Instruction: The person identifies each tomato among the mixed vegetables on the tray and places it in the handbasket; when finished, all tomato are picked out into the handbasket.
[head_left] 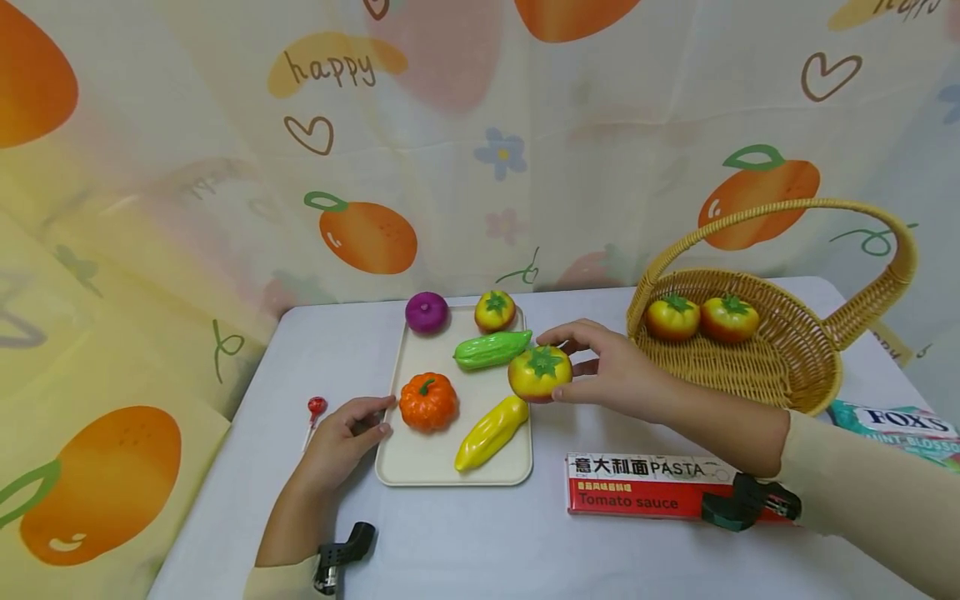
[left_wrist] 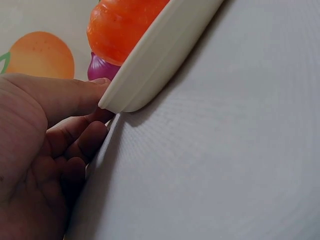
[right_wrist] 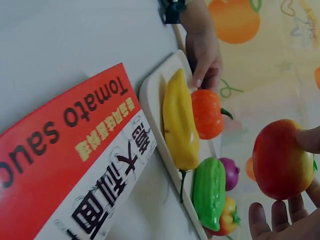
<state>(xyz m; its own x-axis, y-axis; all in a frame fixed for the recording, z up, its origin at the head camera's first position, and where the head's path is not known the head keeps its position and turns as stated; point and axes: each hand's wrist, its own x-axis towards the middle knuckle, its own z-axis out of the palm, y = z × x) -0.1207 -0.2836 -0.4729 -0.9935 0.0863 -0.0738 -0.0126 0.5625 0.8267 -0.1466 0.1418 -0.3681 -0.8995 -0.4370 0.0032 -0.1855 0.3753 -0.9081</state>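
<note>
My right hand [head_left: 618, 371] holds a yellow-red toy tomato [head_left: 540, 372] with a green leafy top, raised over the right edge of a cream tray [head_left: 442, 477]. In the right wrist view, thumb and fingers close round this tomato [right_wrist: 281, 159]. My left hand [head_left: 341, 442] pinches the tray's left rim; the left wrist view shows the thumb on the rim [left_wrist: 145, 60] and curled fingers below. On the tray lie an orange pumpkin [head_left: 428, 402], a yellow elongated vegetable [head_left: 491, 433], a green bumpy one [head_left: 492, 350], a purple onion [head_left: 427, 313] and another tomato [head_left: 494, 311].
A wicker basket [head_left: 738, 383] with a tall handle stands at the back right, holding two tomatoes [head_left: 701, 318]. In front lies a red-and-white pasta box [head_left: 637, 486], partly under my right forearm. A teal Fox's packet [head_left: 900, 425] is at far right, a red lollipop [head_left: 317, 406] beside my left hand.
</note>
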